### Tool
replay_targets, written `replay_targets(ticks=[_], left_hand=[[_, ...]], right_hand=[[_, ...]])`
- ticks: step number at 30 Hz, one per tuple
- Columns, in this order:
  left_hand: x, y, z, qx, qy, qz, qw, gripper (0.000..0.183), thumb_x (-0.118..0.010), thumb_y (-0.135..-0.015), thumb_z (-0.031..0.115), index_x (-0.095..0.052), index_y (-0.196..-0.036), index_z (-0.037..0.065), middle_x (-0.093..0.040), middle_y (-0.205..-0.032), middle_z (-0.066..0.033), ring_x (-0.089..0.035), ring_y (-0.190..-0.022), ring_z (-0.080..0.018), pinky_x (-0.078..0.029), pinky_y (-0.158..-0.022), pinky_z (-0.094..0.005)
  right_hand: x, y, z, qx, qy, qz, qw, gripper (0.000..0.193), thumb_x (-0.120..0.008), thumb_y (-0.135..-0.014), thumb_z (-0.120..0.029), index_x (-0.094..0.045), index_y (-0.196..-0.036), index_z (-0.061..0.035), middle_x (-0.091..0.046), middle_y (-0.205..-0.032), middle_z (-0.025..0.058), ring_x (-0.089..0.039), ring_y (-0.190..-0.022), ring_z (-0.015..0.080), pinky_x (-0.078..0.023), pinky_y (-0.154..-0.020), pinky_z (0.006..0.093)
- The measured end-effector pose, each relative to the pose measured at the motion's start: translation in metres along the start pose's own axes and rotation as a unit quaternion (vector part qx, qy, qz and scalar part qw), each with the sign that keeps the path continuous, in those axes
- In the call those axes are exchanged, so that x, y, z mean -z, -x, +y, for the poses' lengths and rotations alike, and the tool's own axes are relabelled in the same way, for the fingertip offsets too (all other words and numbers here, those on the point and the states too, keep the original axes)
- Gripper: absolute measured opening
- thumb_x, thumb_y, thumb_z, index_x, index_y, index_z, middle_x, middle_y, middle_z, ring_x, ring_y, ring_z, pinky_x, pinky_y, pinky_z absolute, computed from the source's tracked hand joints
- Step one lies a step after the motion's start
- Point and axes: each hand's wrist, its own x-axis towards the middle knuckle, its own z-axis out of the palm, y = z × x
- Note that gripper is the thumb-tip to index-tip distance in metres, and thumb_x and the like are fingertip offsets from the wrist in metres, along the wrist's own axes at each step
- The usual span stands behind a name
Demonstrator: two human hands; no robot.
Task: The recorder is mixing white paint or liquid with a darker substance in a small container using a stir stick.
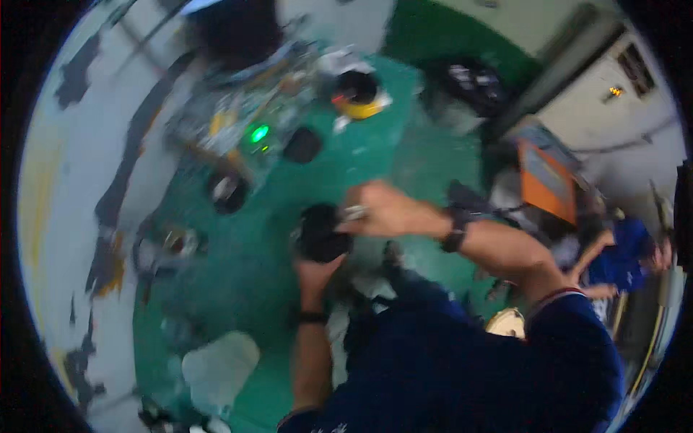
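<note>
A black, round, cup-like part sits over the green table in the middle of the view. My left hand holds it from the near side, its fingers largely hidden by the part. Closed in a pinch, my right hand is at the part's right edge. A small shiny metal-looking piece shows at its fingertips, too blurred to name. Motion blur smears both hands and the part.
The green table carries a dark ring-shaped part, a flat black piece, a yellow-rimmed black round item, clear plastic bags and a pale sheet. An orange box and another person are at right.
</note>
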Motion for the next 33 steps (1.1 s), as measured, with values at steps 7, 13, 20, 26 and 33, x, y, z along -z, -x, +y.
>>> replay_targets(ticks=[7,13,20,26,33], left_hand=[[0.023,0.004,-0.055,-0.086,-0.17,0.072,0.979,0.109,-0.096,-0.058,0.013,-0.032,-0.146,-0.003,-0.052,-0.137,-0.0148,-0.054,-0.122,-0.0252,-0.044,-0.108,-0.0443],[0.042,-0.011,-0.109,-0.005,0.034,0.042,0.999,0.066,-0.085,-0.07,0.012,-0.05,-0.125,0.001,-0.061,-0.117,-0.0106,-0.06,-0.107,-0.0196,-0.05,-0.092,-0.0395],[0.0,0.007,-0.042,-0.13,-0.008,0.041,0.991,0.087,-0.089,-0.065,0.006,-0.045,-0.139,-0.002,-0.056,-0.133,-0.0154,-0.054,-0.123,-0.0258,-0.043,-0.108,-0.0429],[0.024,0.001,-0.026,-0.06,-0.115,0.009,0.991,0.09,-0.088,-0.072,0.017,-0.039,-0.145,-0.001,-0.049,-0.144,-0.0174,-0.051,-0.128,-0.0277,-0.044,-0.108,-0.0437],[0.007,0.003,-0.043,0.052,0.031,0.036,0.998,0.099,-0.093,-0.064,0.024,-0.037,-0.143,0.003,-0.055,-0.134,-0.0112,-0.056,-0.121,-0.0256,-0.048,-0.104,-0.0403]], right_hand=[[-0.051,-0.058,-0.007,-0.036,0.002,0.157,0.987,0.02,-0.072,-0.063,-0.019,-0.068,-0.069,-0.0002,-0.064,-0.069,0.025,-0.064,-0.068,0.0453,-0.054,-0.062,0.0502],[-0.098,-0.063,-0.033,-0.035,-0.048,0.131,0.99,0.024,-0.076,-0.056,-0.021,-0.066,-0.066,-0.002,-0.064,-0.066,0.0222,-0.064,-0.068,0.0461,-0.053,-0.06,0.0503],[-0.059,-0.007,0.002,-0.072,-0.102,0.109,0.986,0.031,-0.083,-0.055,-0.028,-0.067,-0.064,-0.0024,-0.062,-0.068,0.0245,-0.065,-0.068,0.0452,-0.051,-0.058,0.0493],[-0.051,-0.06,0.013,0.001,-0.015,0.153,0.988,0.03,-0.079,-0.061,-0.027,-0.067,-0.065,-0.0004,-0.064,-0.069,0.0251,-0.065,-0.066,0.0438,-0.054,-0.058,0.0484],[-0.055,-0.047,-0.03,0.103,-0.031,-0.016,0.994,0.021,-0.07,-0.071,-0.017,-0.072,-0.086,-0.0026,-0.068,-0.089,0.0222,-0.066,-0.084,0.0406,-0.054,-0.075,0.0493]])
